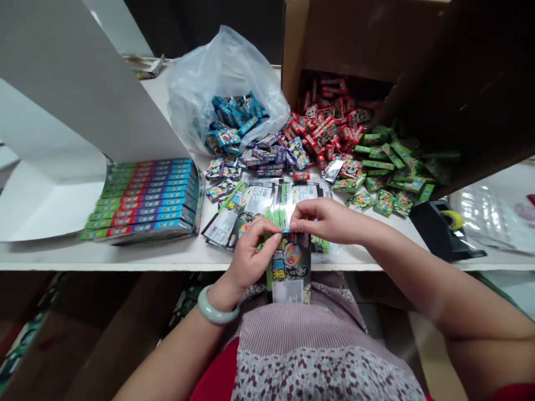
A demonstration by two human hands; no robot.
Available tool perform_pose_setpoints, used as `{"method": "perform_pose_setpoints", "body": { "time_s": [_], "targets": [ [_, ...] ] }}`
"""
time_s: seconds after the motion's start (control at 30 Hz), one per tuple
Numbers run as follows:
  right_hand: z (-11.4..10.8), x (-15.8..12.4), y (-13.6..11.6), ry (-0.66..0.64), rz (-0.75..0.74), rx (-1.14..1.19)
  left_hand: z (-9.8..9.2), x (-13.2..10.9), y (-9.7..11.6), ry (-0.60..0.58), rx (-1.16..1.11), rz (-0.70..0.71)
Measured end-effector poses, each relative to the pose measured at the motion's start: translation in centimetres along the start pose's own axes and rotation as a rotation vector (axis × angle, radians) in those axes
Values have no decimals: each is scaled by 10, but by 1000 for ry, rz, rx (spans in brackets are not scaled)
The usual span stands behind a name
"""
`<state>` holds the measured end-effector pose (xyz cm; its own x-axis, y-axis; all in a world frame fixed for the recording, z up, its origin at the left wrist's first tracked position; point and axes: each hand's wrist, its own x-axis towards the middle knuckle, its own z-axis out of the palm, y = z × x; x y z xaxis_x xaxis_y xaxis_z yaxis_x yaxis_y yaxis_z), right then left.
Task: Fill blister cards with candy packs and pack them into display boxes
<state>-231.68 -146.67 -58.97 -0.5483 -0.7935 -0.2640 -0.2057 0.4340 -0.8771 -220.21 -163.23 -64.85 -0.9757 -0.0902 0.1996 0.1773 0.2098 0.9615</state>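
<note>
My left hand (252, 256) and my right hand (328, 221) meet at the top edge of a black and green printed candy packet (291, 264), which hangs over the table's front edge. The fingers of each are pinched at its top. A small bit of blue shows between the fingertips; I cannot make out whether it is a candy box or part of the packet. Just beyond my hands lie more flat printed packets (225, 225), overlapping. Purple candy boxes (267, 155) and red candy boxes (326, 131) are heaped behind them.
A clear plastic bag (188, 94) holds blue candy boxes (228, 125). Green candy boxes (390, 161) spill beside a brown carton (346, 39) at the right. Filled packs (144, 195) stand in a row inside a white box (54, 189) at left. A black tape dispenser (438, 231) sits right.
</note>
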Motion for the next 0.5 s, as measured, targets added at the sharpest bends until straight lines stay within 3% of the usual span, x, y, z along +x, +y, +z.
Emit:
{"method": "perform_pose_setpoints", "body": {
  "time_s": [0.17, 0.33, 0.5],
  "targets": [
    [2, 8, 4, -9, 1, -81, 3, 2, -4, 7, -12, -6],
    [5, 12, 6, 32, 47, -97, 10, 3, -4, 87, 51, -23],
    [11, 19, 15, -15, 243, 197, 8, 2, -3, 85, 42, 39]
  ]
}}
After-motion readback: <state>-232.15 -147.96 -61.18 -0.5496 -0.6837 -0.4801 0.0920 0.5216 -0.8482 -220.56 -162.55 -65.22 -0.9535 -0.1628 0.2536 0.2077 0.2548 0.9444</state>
